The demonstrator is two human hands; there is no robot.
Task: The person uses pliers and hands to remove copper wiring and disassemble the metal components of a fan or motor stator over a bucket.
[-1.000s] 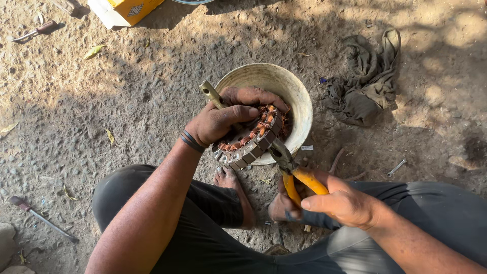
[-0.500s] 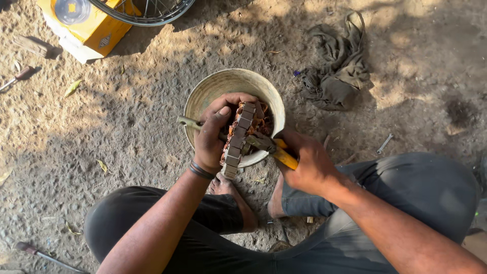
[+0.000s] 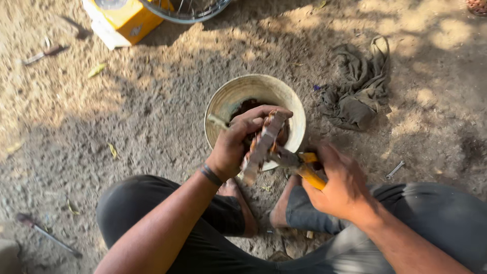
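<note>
1. Ground [image 3: 127, 127] of dry, packed dirt fills the view, with sun patches at the far side and shade across the middle.
2. Legs in dark trousers [image 3: 152, 213] spread across the near edge; the person squats with bare feet near the middle.
3. A pale, round bowl [image 3: 223, 99] sits on the dirt just beyond the feet, with something dark inside it.
4. A crumpled grey-green rag [image 3: 360, 91] lies to the right of the bowl, apart from it.
5. A yellow box [image 3: 124, 20] stands at the far left, beside the rim of a spoked wheel [image 3: 187, 11] at the far edge.
6. The left hand [image 3: 236, 142] is clenched around a ring-shaped metal part [image 3: 261, 144] with copper-coloured windings, holding it on edge above the near rim of the bowl. A dark band circles that wrist.
7. The right hand [image 3: 342, 182], blurred, is closed around the yellow handles of pliers [image 3: 299, 165], whose metal head meets the ring-shaped part at its right side.
8. A thin tool [image 3: 45, 233] with a dark handle lies on the dirt at the near left.
9. Another small tool [image 3: 43, 53] lies at the far left.
10. A small metal bolt [image 3: 395, 169] lies on the dirt at the right, near the right knee.
</note>
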